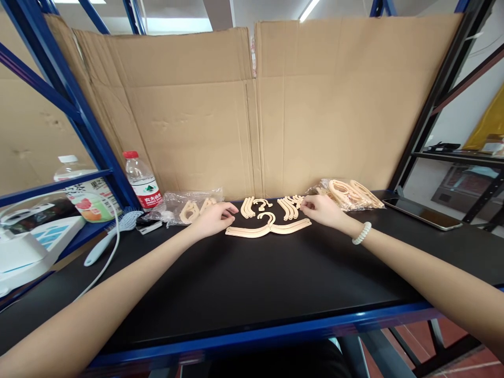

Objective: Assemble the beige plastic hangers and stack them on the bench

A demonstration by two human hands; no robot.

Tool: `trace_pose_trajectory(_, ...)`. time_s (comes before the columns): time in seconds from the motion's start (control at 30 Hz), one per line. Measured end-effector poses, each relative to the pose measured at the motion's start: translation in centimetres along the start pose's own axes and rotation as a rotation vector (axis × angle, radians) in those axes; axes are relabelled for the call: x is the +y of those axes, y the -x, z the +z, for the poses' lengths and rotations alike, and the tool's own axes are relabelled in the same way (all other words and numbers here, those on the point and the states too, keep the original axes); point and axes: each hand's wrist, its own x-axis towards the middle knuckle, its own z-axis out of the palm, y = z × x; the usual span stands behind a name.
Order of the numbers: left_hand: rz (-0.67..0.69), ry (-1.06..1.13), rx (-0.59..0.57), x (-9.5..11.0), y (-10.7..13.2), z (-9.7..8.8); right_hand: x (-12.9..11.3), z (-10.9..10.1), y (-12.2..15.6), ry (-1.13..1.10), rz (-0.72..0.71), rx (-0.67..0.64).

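A beige folding hanger (pixel 270 229) lies spread on the black tabletop, its hook pointing away from me. Behind its left arm is a small stack of curved hanger arms (pixel 248 208), with loose hooks (pixel 262 203) beside it. A second group of curved arms (pixel 289 208) rests behind the right arm. My left hand (pixel 212 219) is just left of the hanger, its thumb and fingers apart with nothing between them. Beside the small beige pieces (pixel 298 200) at the right, my right hand (pixel 323 211) has its fingertips drawn together; what they hold is hidden.
Plastic bags of beige parts lie at the left (pixel 170 206) and right (pixel 346 194). A phone (pixel 423 213) is at the far right. Leftward stand a red-capped bottle (pixel 144 184), a hairbrush (pixel 114 236) and a white cable (pixel 114 247). Cardboard (pixel 189 126) walls the back.
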Motion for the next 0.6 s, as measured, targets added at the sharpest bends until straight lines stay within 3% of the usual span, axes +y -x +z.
trace_pose_trajectory(0.17,-0.047,-0.154,-0.054,0.7,-2.7,0.5,-2.2,1.0,-3.2,-0.056,-0.101,-0.059)
trace_pose_trajectory(0.33,-0.145,-0.252,-0.035,-0.1,-6.1,1.3,-4.5,2.5,-8.0,-0.078,-0.125,-0.127)
trace_pose_trajectory(0.6,-0.391,-0.348,-0.094,-1.0,-9.7,2.6,-6.6,5.5,-12.1,-0.022,0.149,-0.357)
